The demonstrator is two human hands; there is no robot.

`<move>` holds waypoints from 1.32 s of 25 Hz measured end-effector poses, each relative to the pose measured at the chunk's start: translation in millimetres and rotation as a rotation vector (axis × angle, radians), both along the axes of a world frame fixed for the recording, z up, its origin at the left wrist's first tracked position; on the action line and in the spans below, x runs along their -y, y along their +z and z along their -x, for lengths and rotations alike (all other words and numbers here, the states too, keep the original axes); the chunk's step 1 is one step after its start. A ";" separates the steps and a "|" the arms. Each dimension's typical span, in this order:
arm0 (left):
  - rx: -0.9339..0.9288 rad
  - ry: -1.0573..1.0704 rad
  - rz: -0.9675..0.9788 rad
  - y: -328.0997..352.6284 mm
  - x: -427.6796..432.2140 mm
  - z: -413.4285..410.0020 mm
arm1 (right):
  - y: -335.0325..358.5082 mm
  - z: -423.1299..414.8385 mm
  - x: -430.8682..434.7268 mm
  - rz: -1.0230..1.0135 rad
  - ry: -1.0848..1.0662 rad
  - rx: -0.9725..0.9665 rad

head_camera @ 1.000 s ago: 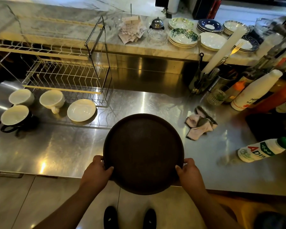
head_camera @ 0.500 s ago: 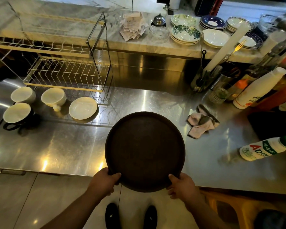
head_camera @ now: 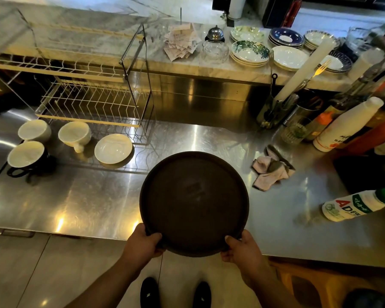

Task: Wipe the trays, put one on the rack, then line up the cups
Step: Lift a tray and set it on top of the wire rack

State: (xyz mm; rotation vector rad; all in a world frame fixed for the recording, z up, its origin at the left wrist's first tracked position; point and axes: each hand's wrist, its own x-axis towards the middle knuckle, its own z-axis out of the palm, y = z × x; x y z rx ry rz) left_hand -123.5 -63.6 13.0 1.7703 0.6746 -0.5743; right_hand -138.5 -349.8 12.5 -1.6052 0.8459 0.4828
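Now we grip the tray [head_camera: 193, 203] with both hands [head_camera: 142, 243] [head_camera: 242, 247]. Next we need the cloth [head_camera: 271, 170], just right of the tray.

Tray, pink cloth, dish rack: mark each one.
tray [head_camera: 193, 203], head view, centre of its dark inner face
pink cloth [head_camera: 271, 168], head view, middle of the crumpled folds
dish rack [head_camera: 91, 105], head view, lower tier wires
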 end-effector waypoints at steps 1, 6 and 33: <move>0.042 0.046 0.005 13.2 -2.9 0.2 | 15.0 -8.8 -3.2 -0.010 0.034 0.043; 0.100 0.071 -0.029 21.3 -8.3 -1.5 | 19.8 -17.5 -8.8 -0.026 0.036 0.052; 0.490 0.410 0.290 170.3 -242.3 19.5 | 158.8 -41.9 -241.6 -0.348 0.020 0.323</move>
